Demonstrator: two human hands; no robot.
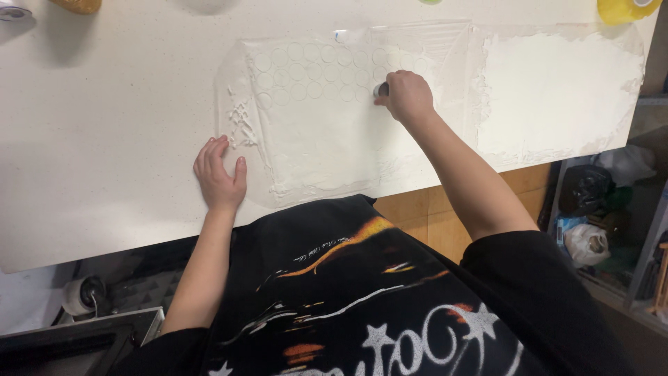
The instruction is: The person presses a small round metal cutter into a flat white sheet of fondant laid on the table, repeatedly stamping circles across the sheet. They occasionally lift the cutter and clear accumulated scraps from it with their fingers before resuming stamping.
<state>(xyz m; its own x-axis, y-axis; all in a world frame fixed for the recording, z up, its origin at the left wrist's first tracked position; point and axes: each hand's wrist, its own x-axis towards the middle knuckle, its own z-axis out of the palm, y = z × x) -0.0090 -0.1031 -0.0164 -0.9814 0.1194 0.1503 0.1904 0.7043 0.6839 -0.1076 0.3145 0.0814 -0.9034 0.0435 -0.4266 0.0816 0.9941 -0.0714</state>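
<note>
1. Here, the fingers of the right hand (409, 96) are curled together around a small round cutter (380, 90), pinching it and pressing it down into the rolled white dough sheet (327, 132)
2. The cutter stands at the right end of several rows of circles already stamped in the upper part of that sheet, which lies on a clear plastic film (445, 42)
3. The left hand (219, 174) lies flat on the white table (104, 125), fingers straight and close together, thumb out to the side, just beside the sheet's lower left edge and holding nothing
4. A strip of leftover lattice scraps (242, 122) sits above the left hand at the sheet's left border
5. A 2nd, uncut dough sheet (557, 97) lies to the right, well apart from both hands
6. A yellow tape roll (619, 8) sits at the far right corner of the table
</note>
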